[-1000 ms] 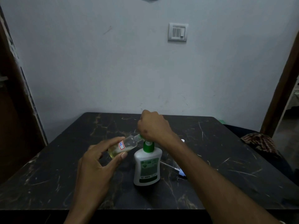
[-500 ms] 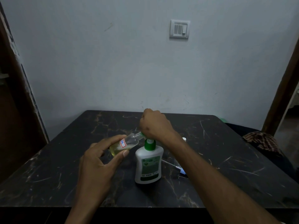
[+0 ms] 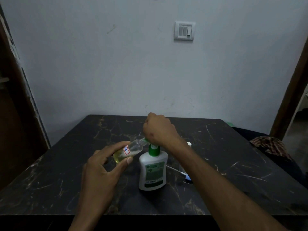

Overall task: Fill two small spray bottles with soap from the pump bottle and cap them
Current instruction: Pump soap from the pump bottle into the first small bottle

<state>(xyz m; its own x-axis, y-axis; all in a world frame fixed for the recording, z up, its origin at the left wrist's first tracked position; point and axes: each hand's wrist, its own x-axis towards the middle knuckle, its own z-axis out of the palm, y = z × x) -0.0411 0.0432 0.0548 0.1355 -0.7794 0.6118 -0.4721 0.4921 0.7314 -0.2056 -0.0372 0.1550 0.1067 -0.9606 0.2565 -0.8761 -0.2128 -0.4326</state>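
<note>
Spray bottle [image 3: 129, 151], small and clear, sits tilted in my left hand [image 3: 101, 170], left of table centre, neck angled up and right toward the pump nozzle. Thumb on the near side, fingers curled over the far side, a firm pinch round the lower body; yellowish liquid pools at the low end, and a white label with red border faces up. Next over, the pump bottle [image 3: 152, 170], white with green collar, stands upright on the dark marble table [image 3: 50, 180]. My right hand [image 3: 159, 130] is fisted on top of its pump head, fingers curled down over it; the head itself is mostly hidden. Right of the bottle, a spray cap with dip tube [image 3: 179, 172] lies flat, and a small white piece [image 3: 189, 144] sits further back, too small to identify.
</note>
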